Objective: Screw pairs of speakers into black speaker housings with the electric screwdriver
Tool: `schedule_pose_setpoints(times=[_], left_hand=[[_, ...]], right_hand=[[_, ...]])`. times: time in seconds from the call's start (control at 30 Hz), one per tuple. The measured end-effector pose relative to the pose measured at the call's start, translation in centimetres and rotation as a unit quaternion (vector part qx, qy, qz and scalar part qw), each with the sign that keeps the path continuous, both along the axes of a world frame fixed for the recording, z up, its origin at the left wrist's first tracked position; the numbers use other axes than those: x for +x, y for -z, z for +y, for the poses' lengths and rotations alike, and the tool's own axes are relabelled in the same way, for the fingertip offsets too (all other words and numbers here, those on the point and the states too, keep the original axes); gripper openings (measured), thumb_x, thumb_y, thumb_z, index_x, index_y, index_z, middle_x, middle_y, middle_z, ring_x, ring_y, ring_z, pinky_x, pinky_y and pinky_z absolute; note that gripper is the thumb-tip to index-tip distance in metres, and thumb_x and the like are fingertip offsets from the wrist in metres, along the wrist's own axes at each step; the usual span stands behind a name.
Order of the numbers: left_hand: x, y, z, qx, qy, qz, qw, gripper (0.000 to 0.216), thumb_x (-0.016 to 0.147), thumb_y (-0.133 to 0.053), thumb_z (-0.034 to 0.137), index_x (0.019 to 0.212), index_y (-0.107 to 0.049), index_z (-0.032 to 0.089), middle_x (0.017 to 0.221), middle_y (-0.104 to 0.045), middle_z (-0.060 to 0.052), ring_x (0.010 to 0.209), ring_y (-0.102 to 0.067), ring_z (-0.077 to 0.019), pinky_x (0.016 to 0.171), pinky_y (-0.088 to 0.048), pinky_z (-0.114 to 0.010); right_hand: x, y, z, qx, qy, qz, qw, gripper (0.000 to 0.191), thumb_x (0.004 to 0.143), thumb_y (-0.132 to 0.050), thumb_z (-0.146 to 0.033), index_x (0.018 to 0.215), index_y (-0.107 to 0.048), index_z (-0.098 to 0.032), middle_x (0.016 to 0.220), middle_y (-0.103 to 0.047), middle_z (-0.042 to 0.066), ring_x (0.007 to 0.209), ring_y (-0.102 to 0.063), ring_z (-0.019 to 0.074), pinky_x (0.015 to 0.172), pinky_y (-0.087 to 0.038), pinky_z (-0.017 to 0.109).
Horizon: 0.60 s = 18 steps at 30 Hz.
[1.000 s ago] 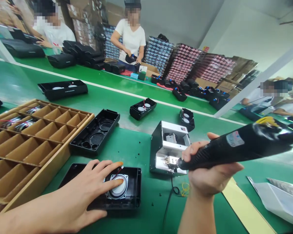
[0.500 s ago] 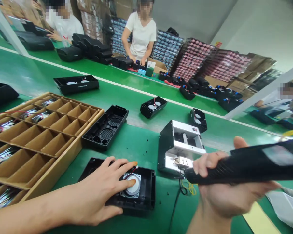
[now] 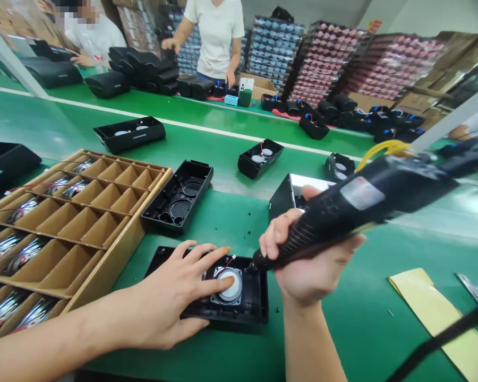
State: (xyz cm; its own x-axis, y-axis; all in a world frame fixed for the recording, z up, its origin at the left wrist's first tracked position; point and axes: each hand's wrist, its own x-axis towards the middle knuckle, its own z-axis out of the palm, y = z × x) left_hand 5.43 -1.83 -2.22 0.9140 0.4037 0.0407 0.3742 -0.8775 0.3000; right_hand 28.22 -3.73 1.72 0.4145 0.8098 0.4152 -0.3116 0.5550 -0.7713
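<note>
A black speaker housing (image 3: 242,317) lies open side up in front of me, with a round silver-framed speaker driver (image 3: 228,292) inside. My left hand (image 3: 187,292) is spread over the housing; one fingertip rests on the driver's pale centre, and the thumb lies at the near wall. This hand hides much of the housing's left part. A short red and black wire with a white plug (image 3: 233,257) sticks up by the driver. My right hand (image 3: 310,270) is wrapped round a black electric screwdriver (image 3: 322,217), tilted with its tip down at the housing, close to the driver's right side.
To the left stands a cardboard divider box (image 3: 99,265) with several drivers. Another housing (image 3: 179,199) lies beside it. A screw feeder (image 3: 284,196) is partly behind the screwdriver. Loose screws (image 3: 247,233) dot the green bench. Yellow paper (image 3: 434,313) lies right. Co-workers (image 3: 217,40) are across the line.
My right hand has brought the screwdriver left, from the screw feeder to the housing. My left hand stays on the driver. Across the line, a co-worker has raised one arm.
</note>
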Motion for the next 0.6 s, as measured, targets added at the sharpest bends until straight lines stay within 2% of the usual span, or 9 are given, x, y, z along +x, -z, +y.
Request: schedule_pose_setpoints(times=[0.23,0.6], left_hand=[[0.5,-0.5,0.1,-0.009,0.003,0.024,1.000,0.074,0.083,-0.076,0.027,0.152,-0.053,0.038,0.174,-0.032,-0.010,0.145,-0.046,-0.0463,0.114,-0.035,-0.072],[0.3,-0.3,0.3,-0.003,0.011,0.017,1.000,0.073,0.084,-0.076,0.029,0.152,-0.054,0.037,0.173,-0.033,-0.012,0.143,-0.048,-0.0471,0.112,-0.036,-0.072]], right_hand=[[-0.6,1.6,0.6,-0.027,-0.040,-0.005,0.999,0.071,0.097,-0.037,-0.081,0.140,-0.055,-0.028,0.069,-0.056,-0.006,0.043,-0.049,0.0108,0.041,-0.039,0.027],[-0.7,3.2,1.3,-0.032,-0.058,-0.016,0.998,0.064,0.097,-0.039,-0.077,0.138,-0.056,-0.030,0.069,-0.057,-0.005,0.043,-0.049,0.0120,0.039,-0.039,0.027]])
